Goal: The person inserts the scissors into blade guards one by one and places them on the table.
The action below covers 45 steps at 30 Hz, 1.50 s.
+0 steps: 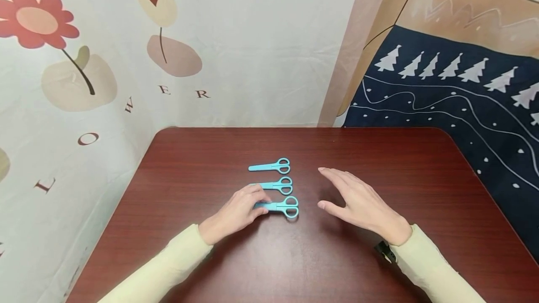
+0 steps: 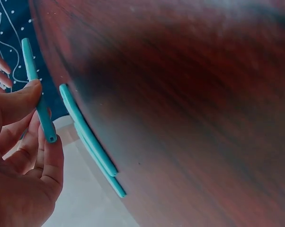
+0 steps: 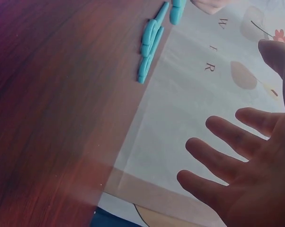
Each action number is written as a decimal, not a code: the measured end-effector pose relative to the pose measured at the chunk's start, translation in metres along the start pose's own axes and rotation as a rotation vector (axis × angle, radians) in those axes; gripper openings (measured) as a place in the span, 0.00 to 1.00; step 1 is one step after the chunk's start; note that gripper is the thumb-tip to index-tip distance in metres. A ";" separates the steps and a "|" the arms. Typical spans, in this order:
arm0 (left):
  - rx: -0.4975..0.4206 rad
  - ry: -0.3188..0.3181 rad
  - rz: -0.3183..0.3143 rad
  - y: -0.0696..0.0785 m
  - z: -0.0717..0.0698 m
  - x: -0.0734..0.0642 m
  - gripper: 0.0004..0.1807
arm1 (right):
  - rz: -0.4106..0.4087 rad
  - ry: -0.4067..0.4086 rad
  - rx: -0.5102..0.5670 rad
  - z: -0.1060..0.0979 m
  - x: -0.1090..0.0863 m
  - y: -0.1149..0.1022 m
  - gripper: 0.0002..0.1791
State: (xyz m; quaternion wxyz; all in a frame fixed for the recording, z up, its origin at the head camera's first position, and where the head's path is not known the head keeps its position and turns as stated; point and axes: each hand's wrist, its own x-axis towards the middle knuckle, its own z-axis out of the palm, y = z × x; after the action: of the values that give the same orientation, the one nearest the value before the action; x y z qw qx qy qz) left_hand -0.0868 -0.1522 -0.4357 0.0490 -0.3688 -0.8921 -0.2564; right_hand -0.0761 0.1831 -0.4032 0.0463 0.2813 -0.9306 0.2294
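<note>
Three pairs of light-blue scissors are in a column on the table, handles to the right in the head view. The far scissors (image 1: pixel 269 167) and the middle scissors (image 1: pixel 275 186) lie flat. My left hand (image 1: pixel 240 209) pinches the nearest scissors (image 1: pixel 282 206) by the blade end, between thumb and fingers; in the left wrist view this pair (image 2: pixel 44 118) is held above the tabletop. To the right of the scissors my right hand (image 1: pixel 362 200) hovers with spread fingers and holds nothing. In the right wrist view its fingers (image 3: pixel 218 151) are extended.
The dark red-brown wooden table (image 1: pixel 189 153) has rounded far corners. Behind it hangs a pale curtain (image 1: pixel 261 59) with flowers and letters, and on the right a dark blue cloth (image 1: pixel 421 92) with white trees. A dark band (image 1: pixel 385 251) circles the right wrist.
</note>
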 end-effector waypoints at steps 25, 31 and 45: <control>-0.060 -0.184 -0.089 -0.016 0.005 0.005 0.06 | 0.011 -0.005 0.019 -0.005 0.001 0.002 0.44; -0.113 -0.191 -0.108 -0.017 0.001 0.004 0.15 | 0.037 -0.013 0.036 -0.007 -0.001 0.003 0.45; -0.137 0.054 -0.189 -0.010 -0.048 -0.003 0.34 | 0.042 0.079 -0.042 -0.017 -0.003 0.023 0.46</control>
State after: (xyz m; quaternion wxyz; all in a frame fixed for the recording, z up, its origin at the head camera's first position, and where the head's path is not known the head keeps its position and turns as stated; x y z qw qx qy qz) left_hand -0.0964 -0.1837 -0.3994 0.0234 -0.2787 -0.9015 -0.3303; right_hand -0.0868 0.2096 -0.3984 0.0839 0.2514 -0.9384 0.2216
